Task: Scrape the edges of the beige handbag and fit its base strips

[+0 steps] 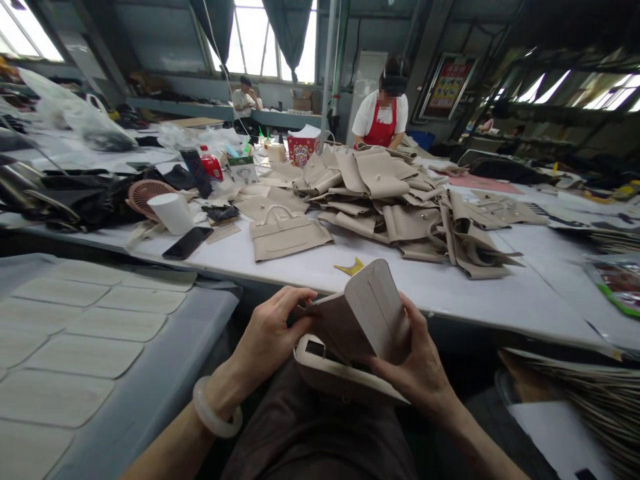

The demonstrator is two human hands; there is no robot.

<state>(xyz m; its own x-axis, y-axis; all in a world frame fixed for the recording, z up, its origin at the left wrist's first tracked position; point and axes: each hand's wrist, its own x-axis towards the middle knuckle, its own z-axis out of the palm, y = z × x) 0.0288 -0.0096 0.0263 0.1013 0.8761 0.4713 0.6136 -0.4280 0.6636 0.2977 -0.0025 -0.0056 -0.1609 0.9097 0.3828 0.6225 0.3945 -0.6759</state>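
Note:
Between my hands, over my lap, is a beige leather bag piece [383, 310], folded, with a stitched line across its pale panel. My left hand [277, 330] pinches its left edge between thumb and fingers. On the other side my right hand [417, 363] grips the right edge, thumb in front and fingers behind. Below hangs a curved lower section [345, 383] with a dark rectangular opening at its left end; whether it is joined to the upper panel I cannot tell. Just beyond, a yellow pointed piece [351, 267] lies at the table's front edge.
A heap of beige bag pieces [385, 193] covers the middle of the white table [300, 273]. Left of it lie a handled bag piece [287, 235], a phone [187, 243], a white roll [171, 213] and a fan [147, 197]. Flat panels [95, 327] cover the left surface. A co-worker [383, 113] stands opposite.

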